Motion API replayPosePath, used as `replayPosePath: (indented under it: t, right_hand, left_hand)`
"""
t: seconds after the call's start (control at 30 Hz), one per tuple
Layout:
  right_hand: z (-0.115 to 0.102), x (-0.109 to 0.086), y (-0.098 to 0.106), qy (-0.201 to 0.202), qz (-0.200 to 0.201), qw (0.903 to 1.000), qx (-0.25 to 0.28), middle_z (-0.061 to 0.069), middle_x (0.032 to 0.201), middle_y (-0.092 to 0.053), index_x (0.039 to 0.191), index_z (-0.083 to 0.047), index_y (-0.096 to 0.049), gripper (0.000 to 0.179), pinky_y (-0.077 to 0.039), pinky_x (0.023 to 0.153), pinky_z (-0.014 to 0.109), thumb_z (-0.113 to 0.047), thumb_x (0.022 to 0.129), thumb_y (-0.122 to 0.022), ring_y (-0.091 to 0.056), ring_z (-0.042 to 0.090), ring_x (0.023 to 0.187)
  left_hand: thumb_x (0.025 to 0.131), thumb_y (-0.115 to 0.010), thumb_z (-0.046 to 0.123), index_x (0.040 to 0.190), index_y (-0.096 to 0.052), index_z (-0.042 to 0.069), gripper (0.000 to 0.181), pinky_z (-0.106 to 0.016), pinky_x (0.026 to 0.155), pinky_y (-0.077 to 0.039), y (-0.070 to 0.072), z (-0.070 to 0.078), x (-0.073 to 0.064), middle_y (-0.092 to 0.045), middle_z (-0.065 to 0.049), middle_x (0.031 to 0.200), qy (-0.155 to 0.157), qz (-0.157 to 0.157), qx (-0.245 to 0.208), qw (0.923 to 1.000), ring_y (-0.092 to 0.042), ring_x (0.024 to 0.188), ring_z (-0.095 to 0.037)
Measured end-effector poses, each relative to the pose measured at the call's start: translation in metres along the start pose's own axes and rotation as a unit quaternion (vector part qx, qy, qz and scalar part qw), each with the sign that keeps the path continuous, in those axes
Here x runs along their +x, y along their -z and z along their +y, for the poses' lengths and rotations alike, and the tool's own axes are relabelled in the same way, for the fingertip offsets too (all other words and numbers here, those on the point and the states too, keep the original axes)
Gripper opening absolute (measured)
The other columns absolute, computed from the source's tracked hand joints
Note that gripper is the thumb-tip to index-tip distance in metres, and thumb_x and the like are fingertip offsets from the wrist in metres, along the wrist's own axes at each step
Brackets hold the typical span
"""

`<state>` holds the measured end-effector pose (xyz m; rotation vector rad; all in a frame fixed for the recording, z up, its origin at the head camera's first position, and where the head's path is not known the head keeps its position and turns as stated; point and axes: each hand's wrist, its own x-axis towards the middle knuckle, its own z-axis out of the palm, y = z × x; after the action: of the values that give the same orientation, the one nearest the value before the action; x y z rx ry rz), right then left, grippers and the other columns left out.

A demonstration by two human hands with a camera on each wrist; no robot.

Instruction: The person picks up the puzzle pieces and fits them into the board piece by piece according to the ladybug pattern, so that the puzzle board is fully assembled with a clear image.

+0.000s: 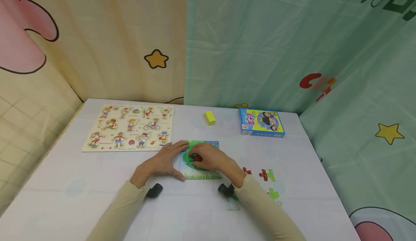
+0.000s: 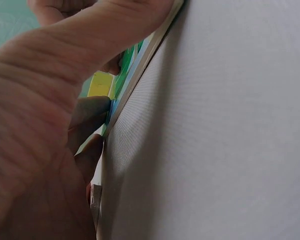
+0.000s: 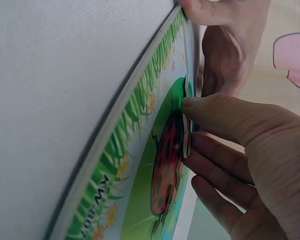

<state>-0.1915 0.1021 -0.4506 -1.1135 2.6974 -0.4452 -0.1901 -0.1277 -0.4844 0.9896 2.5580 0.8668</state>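
Only in right-wrist view: "KW-807" (image 3: pixel 94 206) on ladybird board (image 3: pixel 139 147)

Right hand (image 3: pixel 270 150), lower right of frame: thumb and fingers pinch a thin puzzle piece (image 3: pixel 186 142), near edge-on. Puzzle board (image 3: pixel 135 110) runs diagonally, lower left to top centre: grass, flowers, ladybug picture (image 3: pixel 165 165), "KW-807" near bottom. Left hand (image 3: pixel 235 45) upper right, thumb at board's top end. White table (image 3: pixel 55 75) fills left. Pink print (image 3: pixel 294 57) right edge.

Yellow block (image 1: pixel 210 118), blue box (image 1: pixel 261 122), green curtain (image 1: pixel 247 49)
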Motion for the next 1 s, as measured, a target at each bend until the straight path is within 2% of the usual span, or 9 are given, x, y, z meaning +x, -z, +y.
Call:
replayPosePath:
  t: [0.13,0.23,0.33,0.4,0.53,1.0]
  right_hand:
    - [-0.0011,0.0006,-0.0007,0.009,0.011,0.9999,-0.008,0.001,0.114,-0.074,0.118,-0.011,-0.073,0.028,-0.052,0.093,0.029,-0.018,0.091,-0.074,-0.067,0.013,0.102]
    - [-0.0016,0.0008,-0.0016,0.015,0.017,0.9996,-0.014,0.000,0.112,-0.074,0.118,-0.011,-0.073,0.029,-0.052,0.092,0.029,-0.018,0.090,-0.075,-0.067,0.013,0.098]
    - [-0.0022,0.0006,-0.0020,0.014,0.019,0.9996,-0.018,0.000,0.112,-0.074,0.118,-0.011,-0.073,0.029,-0.052,0.091,0.029,-0.020,0.090,-0.075,-0.067,0.012,0.097]
    - [-0.0024,0.0006,-0.0025,0.010,0.019,0.9996,-0.019,0.000,0.112,-0.074,0.118,-0.011,-0.073,0.029,-0.052,0.091,0.029,-0.020,0.090,-0.076,-0.067,0.012,0.097]
    - [-0.0021,0.0008,-0.0035,0.005,0.017,0.9996,-0.022,-0.002,0.113,-0.075,0.118,-0.013,-0.074,0.028,-0.052,0.092,0.029,-0.021,0.091,-0.075,-0.067,0.012,0.099]
    - [-0.0016,-0.0012,-0.0067,0.012,0.021,0.9991,-0.035,-0.003,0.111,-0.074,0.118,-0.014,-0.074,0.025,-0.053,0.091,0.030,-0.021,0.094,-0.072,-0.064,0.014,0.099]
  left_hand:
    - [0.066,-0.087,0.058,0.155,-0.036,0.007,0.114,-0.062,0.122,-0.009,0.0005,-0.0007,-0.0003,-0.030,-0.009,0.164,-0.004,0.002,-0.009,1.0000,-0.022,0.153,-0.032]
    - [0.080,-0.080,0.050,0.154,-0.037,0.007,0.095,-0.061,0.122,-0.008,0.0006,-0.0021,-0.0007,-0.031,-0.009,0.163,-0.007,0.007,-0.020,0.9997,-0.023,0.153,-0.032]
    - [0.096,-0.066,0.038,0.153,-0.040,0.007,0.070,-0.060,0.123,-0.009,-0.0005,-0.0043,-0.0001,-0.033,-0.010,0.162,-0.012,0.017,-0.022,0.9995,-0.024,0.153,-0.032]
    - [0.101,-0.060,0.032,0.152,-0.041,0.007,0.060,-0.059,0.123,-0.010,-0.0015,-0.0057,0.0007,-0.034,-0.010,0.162,-0.013,0.023,-0.020,0.9995,-0.025,0.152,-0.032]
    - [0.102,-0.058,0.029,0.150,-0.044,0.008,0.055,-0.060,0.122,-0.013,-0.0035,-0.0060,0.0021,-0.038,-0.011,0.160,-0.010,0.036,-0.010,0.9992,-0.026,0.152,-0.034]
    - [0.098,-0.065,0.026,0.145,-0.051,0.007,0.053,-0.058,0.120,-0.023,-0.0042,-0.0001,0.0029,-0.047,-0.012,0.154,-0.005,0.071,0.011,0.9974,-0.033,0.148,-0.034]
